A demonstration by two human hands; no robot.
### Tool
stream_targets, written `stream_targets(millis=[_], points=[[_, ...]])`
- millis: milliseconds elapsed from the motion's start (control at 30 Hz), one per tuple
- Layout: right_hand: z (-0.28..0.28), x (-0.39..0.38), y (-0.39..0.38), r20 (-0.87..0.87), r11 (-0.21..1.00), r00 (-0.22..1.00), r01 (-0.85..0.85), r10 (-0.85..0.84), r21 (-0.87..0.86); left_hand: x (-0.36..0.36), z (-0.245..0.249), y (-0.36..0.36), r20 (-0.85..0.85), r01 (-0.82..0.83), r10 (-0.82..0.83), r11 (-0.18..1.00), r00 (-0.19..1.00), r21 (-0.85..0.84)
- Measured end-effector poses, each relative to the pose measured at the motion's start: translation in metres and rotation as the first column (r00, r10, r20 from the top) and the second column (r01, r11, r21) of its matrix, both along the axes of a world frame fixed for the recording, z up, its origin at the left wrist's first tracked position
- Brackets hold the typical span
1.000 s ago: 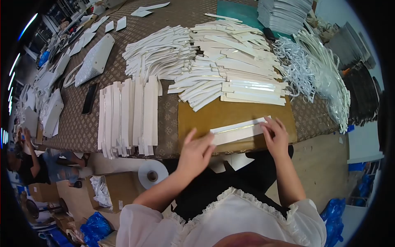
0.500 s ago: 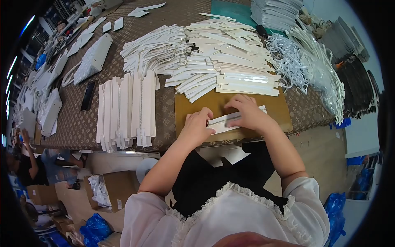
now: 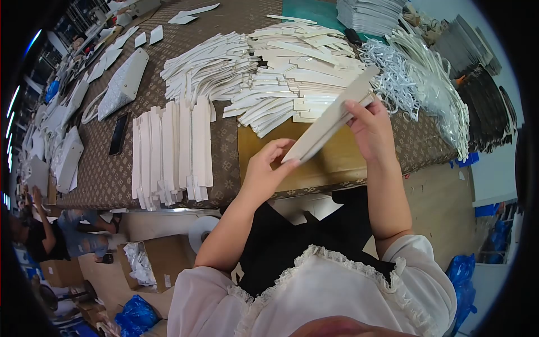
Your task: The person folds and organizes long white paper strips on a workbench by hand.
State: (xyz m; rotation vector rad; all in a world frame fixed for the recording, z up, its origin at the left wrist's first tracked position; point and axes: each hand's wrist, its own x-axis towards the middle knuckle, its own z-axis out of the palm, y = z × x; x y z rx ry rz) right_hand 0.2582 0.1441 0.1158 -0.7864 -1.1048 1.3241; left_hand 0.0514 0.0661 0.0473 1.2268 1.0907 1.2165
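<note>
Between my hands a long pale strip point(image 3: 328, 123) with a zipper-like line is raised at a slant over the tan board point(image 3: 342, 168). Its lower end is pinched by my left hand point(image 3: 268, 168). Near the upper right end, my right hand point(image 3: 370, 126) is closed on the same strip. Just beyond the board lies a heap of similar strips point(image 3: 314, 62). More strips stand in neat upright rows point(image 3: 171, 149) to the left of the board.
On the patterned table point(image 3: 224, 168) are a dark phone point(image 3: 118, 135), a white quilted bag point(image 3: 124, 84) and tangled white cords point(image 3: 390, 76). A grey stack point(image 3: 368, 17) sits at the back. Another person point(image 3: 48, 233) is at the far left, beyond an open carton point(image 3: 163, 258).
The strip has gone from lying on the board to being lifted and tilted. My right hand has moved up and right and closed on its upper end.
</note>
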Motion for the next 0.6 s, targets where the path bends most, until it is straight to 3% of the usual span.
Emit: stream_targets(millis=[67, 233, 333, 367, 400, 433, 467, 567, 600], points=[[-0.013, 0.009, -0.003, -0.132, 0.971, 0.981, 0.109, -0.140, -0.214, -0.003, -0.003, 0.002, 0.022, 0.042, -0.040, 0.995, 0.999, -0.093], [-0.065, 0.048, -0.016, -0.240, 0.923, 0.962, 0.032, -0.133, -0.383, -0.011, -0.006, 0.007, 0.047, 0.041, -0.034, 0.988, 0.998, -0.148], [-0.084, 0.068, -0.022, 0.058, 0.922, 0.992, 0.128, -0.114, -0.366, -0.014, -0.010, 0.010, -0.014, 0.015, -0.017, 0.992, 1.000, -0.123], [-0.088, 0.072, -0.021, 0.059, 0.921, 0.991, 0.135, -0.122, -0.366, -0.017, -0.010, 0.009, -0.142, -0.014, -0.005, 0.992, 0.990, -0.129], [-0.091, 0.075, -0.022, 0.337, 0.947, 0.932, 0.219, -0.132, -0.235, -0.019, -0.010, 0.007, -0.268, -0.041, 0.004, 0.990, 0.963, -0.132], [-0.093, 0.079, -0.023, 0.586, 0.961, 0.794, 0.262, -0.162, -0.088, -0.020, -0.011, 0.005, -0.388, -0.066, 0.010, 0.989, 0.922, -0.131], [-0.094, 0.082, -0.025, 0.781, 0.964, 0.589, 0.258, -0.208, 0.062, -0.019, -0.013, 0.003, -0.387, -0.056, 0.000, 0.990, 0.922, -0.133], [-0.083, 0.087, -0.007, 0.802, 0.933, 0.495, 0.298, -0.334, 0.204, -0.018, -0.019, -0.001, -0.625, -0.132, 0.088, 0.991, 0.776, -0.024], [-0.081, 0.086, 0.002, 0.803, 0.912, 0.450, 0.304, -0.391, 0.274, -0.017, -0.018, -0.001, -0.628, -0.134, 0.091, 0.991, 0.773, -0.022]])
